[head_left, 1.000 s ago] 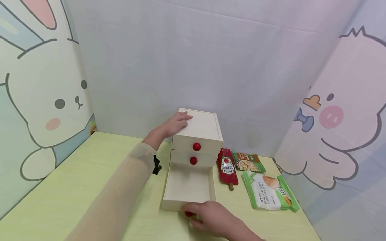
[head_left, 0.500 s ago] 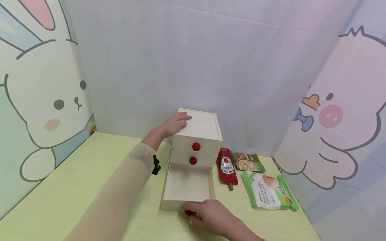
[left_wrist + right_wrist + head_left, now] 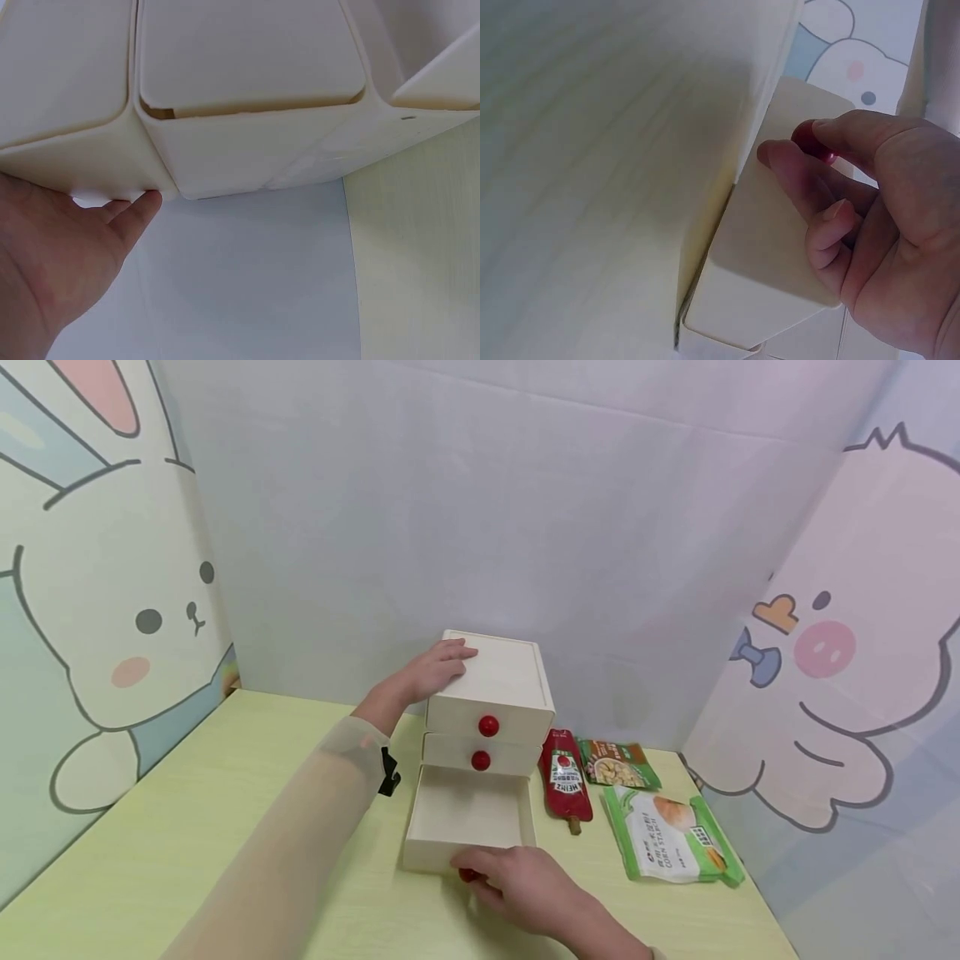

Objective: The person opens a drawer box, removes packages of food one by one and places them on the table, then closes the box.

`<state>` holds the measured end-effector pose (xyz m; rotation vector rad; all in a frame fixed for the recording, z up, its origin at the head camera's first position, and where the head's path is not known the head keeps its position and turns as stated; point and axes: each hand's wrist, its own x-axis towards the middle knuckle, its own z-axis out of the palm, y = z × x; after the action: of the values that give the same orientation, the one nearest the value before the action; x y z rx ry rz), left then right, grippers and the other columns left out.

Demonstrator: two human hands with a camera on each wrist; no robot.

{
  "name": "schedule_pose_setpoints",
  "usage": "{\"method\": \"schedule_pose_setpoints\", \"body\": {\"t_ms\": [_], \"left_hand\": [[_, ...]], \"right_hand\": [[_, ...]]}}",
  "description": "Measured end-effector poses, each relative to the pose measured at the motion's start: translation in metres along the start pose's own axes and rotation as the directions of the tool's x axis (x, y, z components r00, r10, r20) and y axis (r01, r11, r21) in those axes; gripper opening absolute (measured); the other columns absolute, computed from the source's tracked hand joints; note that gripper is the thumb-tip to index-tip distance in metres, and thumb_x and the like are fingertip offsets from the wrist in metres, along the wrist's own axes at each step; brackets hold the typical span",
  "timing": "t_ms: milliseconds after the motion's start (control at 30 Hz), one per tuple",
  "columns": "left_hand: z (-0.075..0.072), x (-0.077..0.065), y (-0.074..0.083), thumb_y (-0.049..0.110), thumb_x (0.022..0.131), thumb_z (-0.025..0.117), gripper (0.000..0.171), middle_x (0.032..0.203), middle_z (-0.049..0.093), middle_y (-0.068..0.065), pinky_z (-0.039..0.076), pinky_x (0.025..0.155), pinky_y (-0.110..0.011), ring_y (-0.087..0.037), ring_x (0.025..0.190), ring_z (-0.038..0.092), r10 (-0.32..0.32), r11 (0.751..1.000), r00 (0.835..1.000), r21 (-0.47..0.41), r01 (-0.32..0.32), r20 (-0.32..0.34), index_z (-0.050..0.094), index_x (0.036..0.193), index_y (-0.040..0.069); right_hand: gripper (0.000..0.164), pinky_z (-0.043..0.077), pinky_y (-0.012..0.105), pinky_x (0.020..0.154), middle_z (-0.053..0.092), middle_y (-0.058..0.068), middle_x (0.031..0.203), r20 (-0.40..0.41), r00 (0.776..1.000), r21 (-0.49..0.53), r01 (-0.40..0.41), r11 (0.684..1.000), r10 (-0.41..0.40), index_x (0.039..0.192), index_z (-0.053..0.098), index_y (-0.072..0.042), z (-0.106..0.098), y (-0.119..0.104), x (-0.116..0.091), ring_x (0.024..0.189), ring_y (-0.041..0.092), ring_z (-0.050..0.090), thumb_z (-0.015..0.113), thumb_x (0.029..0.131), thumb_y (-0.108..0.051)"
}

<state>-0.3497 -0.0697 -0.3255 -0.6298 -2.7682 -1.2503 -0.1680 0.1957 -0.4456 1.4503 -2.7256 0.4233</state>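
Note:
A small white chest of drawers (image 3: 501, 670) with red round knobs stands on the table. Its bottom drawer (image 3: 468, 810) is pulled out and holds nothing. My left hand (image 3: 432, 672) rests on the chest's top at the left edge; in the left wrist view its thumb lies along the side. With thumb and fingers my right hand (image 3: 525, 887) pinches the red knob (image 3: 810, 141) of the bottom drawer, and the remaining fingers curl below. The middle drawer (image 3: 450, 753) and the top drawer (image 3: 457, 717) are closed.
Right of the chest lie a red Heinz ketchup pouch (image 3: 564, 777), a brown and green food packet (image 3: 617, 764) and a green and white corn starch bag (image 3: 671, 839). A grey cloth wall (image 3: 480, 510) rises close behind the chest.
Between half a second ago and now, the bottom drawer has slid slightly inward, and my right hand has moved with its knob. My left hand stays in place on the top.

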Motion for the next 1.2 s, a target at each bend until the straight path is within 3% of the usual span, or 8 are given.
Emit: {"method": "schedule_pose_setpoints", "body": {"t_ms": [233, 500, 867, 1200], "left_hand": [[0.001, 0.001, 0.000, 0.027, 0.112, 0.040, 0.058, 0.185, 0.020, -0.011, 0.015, 0.138, -0.060, -0.037, 0.173, 0.011, -0.002, 1.000, 1.000, -0.010, 0.002, 0.001, 0.046, 0.168, 0.013], [0.001, 0.000, 0.000, 0.027, 0.112, 0.039, 0.059, 0.185, 0.019, -0.011, 0.015, 0.138, -0.060, -0.037, 0.173, 0.010, -0.001, 1.000, 1.000, -0.015, 0.001, 0.006, 0.046, 0.169, 0.014], [0.001, 0.000, -0.001, 0.027, 0.111, 0.040, 0.059, 0.185, 0.020, -0.009, 0.016, 0.138, -0.061, -0.036, 0.173, 0.011, -0.004, 1.000, 1.000, -0.025, 0.004, -0.001, 0.047, 0.168, 0.014], [0.001, 0.000, 0.002, 0.026, 0.112, 0.039, 0.059, 0.185, 0.019, -0.010, 0.015, 0.138, -0.060, -0.036, 0.173, 0.011, -0.002, 1.000, 1.000, -0.015, 0.002, 0.007, 0.045, 0.169, 0.013]], "right_hand": [[0.027, 0.054, 0.012, 0.075, 0.080, -0.016, 0.111, -0.037, 0.999, -0.039, -0.013, 0.999, 0.011, 0.130, 0.075, -0.025, 0.000, 0.003, 0.008, 0.080, -0.007, 0.057, 0.077, 0.104, -0.017], [0.026, 0.060, 0.020, 0.077, 0.082, -0.012, 0.116, -0.091, 0.996, -0.081, -0.018, 0.997, 0.010, 0.130, 0.076, -0.023, 0.001, 0.013, 0.017, 0.092, -0.004, 0.070, 0.077, 0.104, -0.016], [0.026, 0.062, 0.026, 0.078, 0.083, -0.009, 0.118, -0.132, 0.991, -0.117, -0.036, 0.992, 0.021, 0.129, 0.076, -0.022, 0.002, 0.028, 0.031, 0.096, 0.002, 0.075, 0.076, 0.104, -0.016], [0.026, 0.052, 0.019, 0.068, 0.080, -0.008, 0.107, -0.078, 0.994, -0.038, -0.077, 0.996, 0.074, 0.127, 0.077, -0.022, 0.004, 0.039, 0.039, 0.078, -0.001, 0.056, 0.076, 0.102, -0.012]]}}
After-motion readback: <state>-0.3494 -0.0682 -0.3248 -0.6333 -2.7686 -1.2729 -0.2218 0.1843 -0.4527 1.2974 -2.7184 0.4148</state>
